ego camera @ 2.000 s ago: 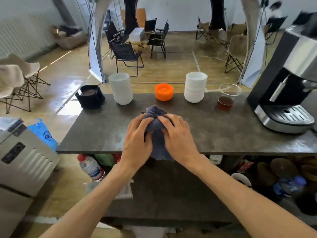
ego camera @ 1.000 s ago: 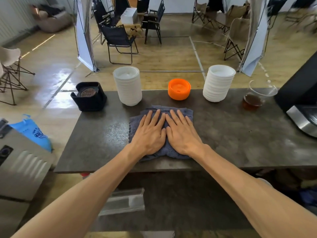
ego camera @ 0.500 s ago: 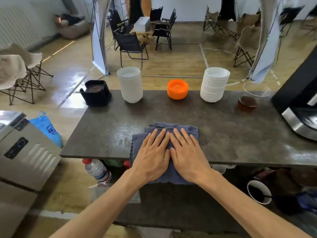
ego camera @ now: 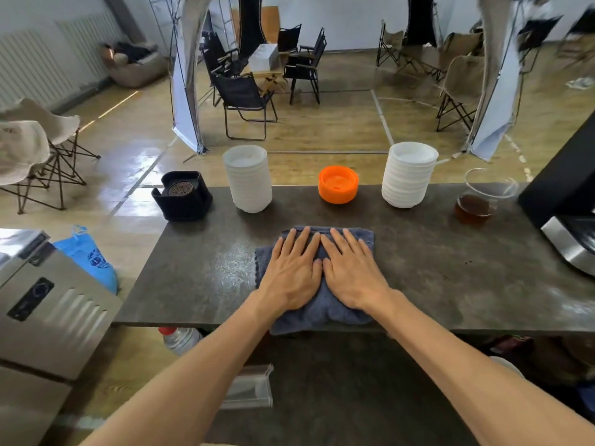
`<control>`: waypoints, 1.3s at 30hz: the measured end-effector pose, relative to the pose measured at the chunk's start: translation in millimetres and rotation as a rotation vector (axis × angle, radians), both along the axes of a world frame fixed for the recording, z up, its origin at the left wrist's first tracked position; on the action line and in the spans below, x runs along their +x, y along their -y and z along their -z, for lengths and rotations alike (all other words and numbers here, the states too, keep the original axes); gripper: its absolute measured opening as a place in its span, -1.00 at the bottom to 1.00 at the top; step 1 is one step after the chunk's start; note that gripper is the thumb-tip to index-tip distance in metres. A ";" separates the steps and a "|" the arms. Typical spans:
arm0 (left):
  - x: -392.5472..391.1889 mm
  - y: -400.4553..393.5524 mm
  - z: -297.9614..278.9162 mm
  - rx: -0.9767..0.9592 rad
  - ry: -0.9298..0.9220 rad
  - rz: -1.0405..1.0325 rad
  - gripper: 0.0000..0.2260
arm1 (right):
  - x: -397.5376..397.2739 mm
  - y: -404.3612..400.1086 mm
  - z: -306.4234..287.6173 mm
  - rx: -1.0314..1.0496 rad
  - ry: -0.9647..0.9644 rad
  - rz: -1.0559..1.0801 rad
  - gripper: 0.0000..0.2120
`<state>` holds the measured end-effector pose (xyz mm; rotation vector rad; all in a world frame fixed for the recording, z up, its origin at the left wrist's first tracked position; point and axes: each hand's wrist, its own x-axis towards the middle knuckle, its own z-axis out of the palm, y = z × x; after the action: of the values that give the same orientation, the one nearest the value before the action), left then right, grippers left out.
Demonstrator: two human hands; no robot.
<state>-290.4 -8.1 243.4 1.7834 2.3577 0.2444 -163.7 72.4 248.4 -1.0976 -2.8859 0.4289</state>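
We have both hands flat on a blue-grey terry cloth (ego camera: 322, 312) that lies spread on the dark, stone-patterned countertop (ego camera: 199, 278). Our left hand (ego camera: 291, 272) and right hand (ego camera: 351, 272) lie side by side with palms down and fingers straight. Their inner edges touch, and neither hand grips anything. The cloth shows beyond our fingertips, out to the left of our left hand, and under both wrists, where its near edge hangs a little over the counter's front edge.

Well beyond our left fingertips stands a tall stack of white plastic cups (ego camera: 248, 178), with a black square holder with a round mesh top (ego camera: 182, 196) further to its left. Straight ahead of the two hands, near the counter's far edge, sits a short stack of orange plastic lids (ego camera: 338, 185). Beyond our right hand is a stack of white lids (ego camera: 408, 175). Further right is a clear cup holding brown liquid (ego camera: 476, 201), then the black and steel coffee machine (ego camera: 566, 201) at the frame's edge.

Off to the left of our left arm, below counter level, are a stainless-steel appliance (ego camera: 42, 300) and a blue plastic bag (ego camera: 88, 255). A clear bottle with a red cap (ego camera: 178, 338) peeks out from under the counter.
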 end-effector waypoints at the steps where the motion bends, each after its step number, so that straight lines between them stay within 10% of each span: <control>1: -4.1 -4.6 -0.4 0.004 0.005 -0.003 -0.49 | -5.3 -4.0 -0.8 0.001 -0.012 0.008 -0.48; 31: 19.2 57.2 12.8 0.048 -0.083 0.089 -0.35 | 27.0 56.2 10.5 0.019 -0.033 -0.022 -0.47; 39: 11.1 37.1 -6.4 0.065 0.043 0.044 -0.47 | -5.9 -20.5 -38.6 -0.101 -0.556 0.359 -0.55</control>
<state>-279.3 -45.2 249.8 1.8376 2.3038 0.3536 -169.5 92.9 287.0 -1.2361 -2.1607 0.7260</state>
